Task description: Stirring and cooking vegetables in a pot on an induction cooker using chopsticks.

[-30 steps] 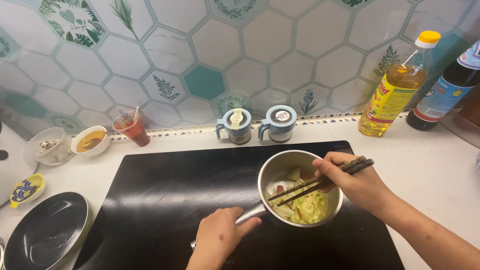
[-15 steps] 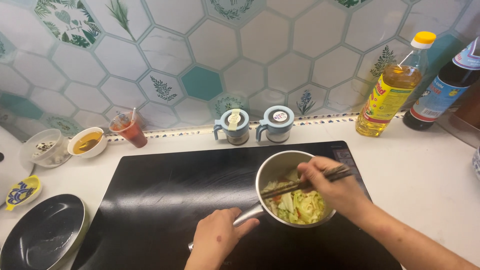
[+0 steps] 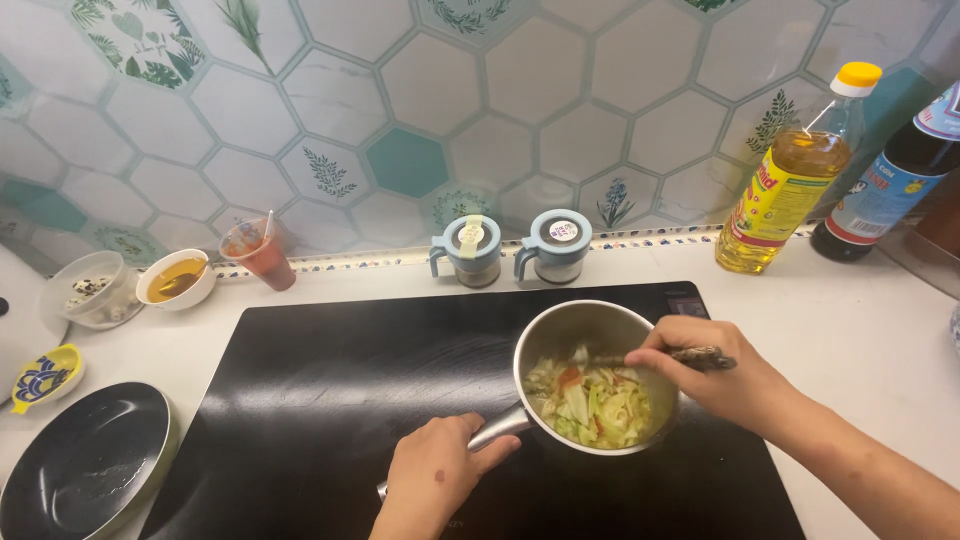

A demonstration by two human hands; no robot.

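A small steel saucepan [image 3: 570, 325] stands on the black cooktop [image 3: 330, 400], filled with chopped cabbage and bits of orange vegetable [image 3: 595, 405]. My left hand [image 3: 435, 480] grips the pan's handle at the lower left. My right hand [image 3: 720, 375] reaches over the pan's right rim and holds a pair of dark chopsticks [image 3: 700, 356], whose tips dip into the vegetables.
Two lidded seasoning jars [image 3: 510, 250] sit behind the cooktop. An oil bottle [image 3: 790, 175] and a dark sauce bottle [image 3: 890, 170] stand at the back right. At the left are a red cup [image 3: 260, 255], small bowls [image 3: 140, 285], a yellow dish [image 3: 45, 375] and a dark pan [image 3: 85, 460].
My right hand has swung the chopsticks lower and flatter into the vegetables, stirring them. The left hand stays on the handle.
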